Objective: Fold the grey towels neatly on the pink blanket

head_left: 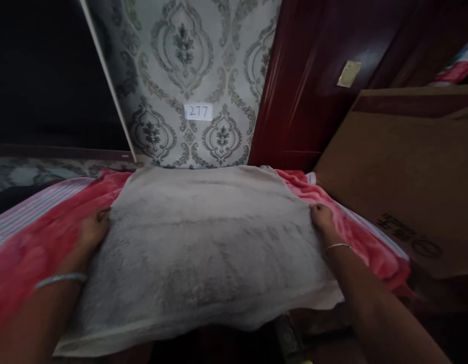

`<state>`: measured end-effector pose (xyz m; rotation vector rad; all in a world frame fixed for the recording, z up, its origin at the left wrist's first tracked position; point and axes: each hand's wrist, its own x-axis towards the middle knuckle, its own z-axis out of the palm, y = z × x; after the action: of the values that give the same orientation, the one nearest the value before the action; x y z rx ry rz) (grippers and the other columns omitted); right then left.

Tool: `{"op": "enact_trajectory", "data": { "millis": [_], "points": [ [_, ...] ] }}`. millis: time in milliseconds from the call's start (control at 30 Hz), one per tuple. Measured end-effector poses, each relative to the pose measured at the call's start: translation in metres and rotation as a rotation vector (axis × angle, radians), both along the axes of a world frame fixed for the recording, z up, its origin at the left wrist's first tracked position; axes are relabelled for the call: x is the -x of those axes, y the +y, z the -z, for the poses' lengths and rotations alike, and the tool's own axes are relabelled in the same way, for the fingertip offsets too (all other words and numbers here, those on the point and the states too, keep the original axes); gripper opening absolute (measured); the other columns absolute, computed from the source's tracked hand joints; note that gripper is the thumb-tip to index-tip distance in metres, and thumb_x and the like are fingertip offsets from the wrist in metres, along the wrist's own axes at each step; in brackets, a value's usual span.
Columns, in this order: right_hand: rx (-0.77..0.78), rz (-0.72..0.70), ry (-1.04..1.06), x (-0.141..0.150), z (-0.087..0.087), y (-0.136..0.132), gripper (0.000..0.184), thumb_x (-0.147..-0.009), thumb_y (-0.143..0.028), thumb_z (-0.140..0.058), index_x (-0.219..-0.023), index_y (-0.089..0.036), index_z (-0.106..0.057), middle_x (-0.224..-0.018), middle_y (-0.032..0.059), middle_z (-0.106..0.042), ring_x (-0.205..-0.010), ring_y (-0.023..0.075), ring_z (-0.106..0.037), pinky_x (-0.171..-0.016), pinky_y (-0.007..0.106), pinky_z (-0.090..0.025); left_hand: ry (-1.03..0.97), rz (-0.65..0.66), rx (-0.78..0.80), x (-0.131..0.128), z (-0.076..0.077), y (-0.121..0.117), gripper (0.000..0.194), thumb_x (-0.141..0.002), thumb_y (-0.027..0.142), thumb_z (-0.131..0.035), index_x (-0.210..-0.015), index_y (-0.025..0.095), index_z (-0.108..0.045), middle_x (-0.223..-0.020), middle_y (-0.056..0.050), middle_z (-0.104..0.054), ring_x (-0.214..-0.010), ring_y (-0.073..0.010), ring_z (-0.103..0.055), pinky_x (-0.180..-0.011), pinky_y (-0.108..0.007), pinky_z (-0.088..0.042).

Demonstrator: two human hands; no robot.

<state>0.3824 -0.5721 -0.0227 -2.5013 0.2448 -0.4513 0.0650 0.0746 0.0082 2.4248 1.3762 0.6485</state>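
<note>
Dim, soft and slightly blurred, with dark corners and bent wide-angle edges.

The towel (pixel 203 242) is grey cloth, fluffy and matt. The blanket (pixel 25 253) under it is pink fleece, soft with slight shine. At 1 o'clock the door (pixel 306 86) is glossy red-brown wood; at 3 o'clock the box (pixel 401 167) is matt brown cardboard.

A pale grey, fluffy rectangular towel (pixel 207 242) lies spread over a bright pink fleece blanket (pixel 25 253) on a bed, its near edge hanging past the bed's near edge. The left hand (pixel 93 228) grips the towel's left edge; the right hand (pixel 322 217) holds its right edge, fingers apparently curled under, though the dim light blurs them. A brown cardboard box (pixel 401 177) stands at the bed's right side.
</note>
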Motion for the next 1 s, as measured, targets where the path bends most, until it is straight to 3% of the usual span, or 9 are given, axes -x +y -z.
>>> {"op": "enact_trajectory", "data": {
  "millis": [67,167,300,433,533,633,767,867,1000],
  "points": [
    [-0.024,0.04,-0.032,-0.005,0.011,0.005,0.04,-0.088,-0.027,-0.046,-0.1,-0.005,-0.077,-0.089,0.0199,-0.074,-0.082,0.0257,-0.067,-0.068,0.031,-0.049,-0.026,-0.032,0.072,0.001,0.001,-0.007,0.053,-0.086,0.033,-0.034,-0.131,0.032,-0.062,-0.115,0.004,-0.077,-0.109,-0.0251,-0.068,-0.087,-0.04,-0.056],
    [-0.063,0.06,-0.026,-0.004,0.026,0.008,0.04,-0.087,-0.029,-0.047,-0.097,-0.006,-0.078,-0.092,0.0223,-0.074,-0.083,0.0272,-0.066,-0.069,0.032,-0.048,-0.112,-0.052,0.144,0.006,0.002,-0.016,0.055,-0.084,0.038,-0.035,-0.133,0.04,-0.06,-0.106,0.009,-0.078,-0.111,-0.0256,-0.067,-0.091,-0.043,-0.056],
    [-0.082,0.056,-0.022,-0.002,0.032,0.002,0.043,-0.087,-0.03,-0.046,-0.106,-0.007,-0.077,-0.1,0.022,-0.074,-0.091,0.0276,-0.066,-0.075,0.033,-0.049,-0.177,-0.08,0.12,0.011,0.008,-0.014,0.055,-0.084,0.038,-0.035,-0.133,0.038,-0.06,-0.103,0.007,-0.078,-0.11,-0.026,-0.068,-0.091,-0.043,-0.056],
    [-0.05,0.041,0.024,-0.003,0.017,0.007,0.047,-0.091,-0.031,-0.044,-0.119,-0.006,-0.072,-0.114,0.0267,-0.069,-0.106,0.0334,-0.064,-0.087,0.042,-0.049,-0.009,-0.034,-0.023,0.006,0.003,-0.015,0.051,-0.088,0.037,-0.035,-0.127,0.024,-0.065,-0.128,-0.004,-0.072,-0.119,-0.0271,-0.063,-0.098,-0.044,-0.051],
    [0.061,-0.084,-0.025,0.003,0.0,0.04,0.053,-0.095,-0.037,-0.045,-0.139,-0.01,-0.059,-0.137,0.0274,-0.057,-0.128,0.039,-0.052,-0.101,0.055,-0.043,0.144,-0.017,-0.172,-0.011,-0.01,-0.037,0.054,-0.089,0.036,-0.039,-0.127,0.007,-0.064,-0.138,-0.021,-0.062,-0.127,-0.0356,-0.057,-0.103,-0.051,-0.046],
    [0.272,-0.433,-0.133,0.028,-0.004,0.096,0.057,-0.099,-0.044,-0.042,-0.15,-0.019,-0.048,-0.154,0.0187,-0.044,-0.141,0.037,-0.039,-0.11,0.061,-0.034,0.16,0.343,-0.257,-0.037,-0.012,-0.082,0.055,-0.093,0.036,-0.042,-0.138,0.007,-0.058,-0.146,-0.022,-0.056,-0.139,-0.0349,-0.047,-0.112,-0.051,-0.039],
    [0.432,-0.771,-0.117,0.077,0.017,0.162,0.056,-0.101,-0.051,-0.039,-0.153,-0.03,-0.043,-0.16,0.0097,-0.039,-0.146,0.0347,-0.032,-0.113,0.065,-0.029,0.206,0.768,-0.243,-0.06,0.016,-0.142,0.056,-0.094,0.045,-0.05,-0.147,0.027,-0.052,-0.159,-0.01,-0.043,-0.151,-0.0358,-0.029,-0.12,-0.06,-0.02],
    [0.479,-0.795,-0.072,0.097,0.032,0.178,0.055,-0.102,-0.05,-0.037,-0.153,-0.031,-0.042,-0.162,0.0075,-0.036,-0.148,0.034,-0.03,-0.114,0.066,-0.026,0.24,0.849,-0.2,-0.06,0.035,-0.162,0.059,-0.096,0.047,-0.049,-0.152,0.029,-0.046,-0.163,-0.01,-0.037,-0.153,-0.0364,-0.025,-0.121,-0.063,-0.015],
    [0.487,-0.728,-0.042,0.089,0.035,0.152,0.056,-0.101,-0.048,-0.037,-0.153,-0.029,-0.044,-0.161,0.0091,-0.038,-0.148,0.0344,-0.031,-0.114,0.066,-0.027,0.231,0.837,-0.211,-0.047,0.039,-0.151,0.059,-0.097,0.047,-0.047,-0.152,0.026,-0.046,-0.162,-0.013,-0.037,-0.151,-0.0356,-0.028,-0.121,-0.062,-0.014]
  ]
}}
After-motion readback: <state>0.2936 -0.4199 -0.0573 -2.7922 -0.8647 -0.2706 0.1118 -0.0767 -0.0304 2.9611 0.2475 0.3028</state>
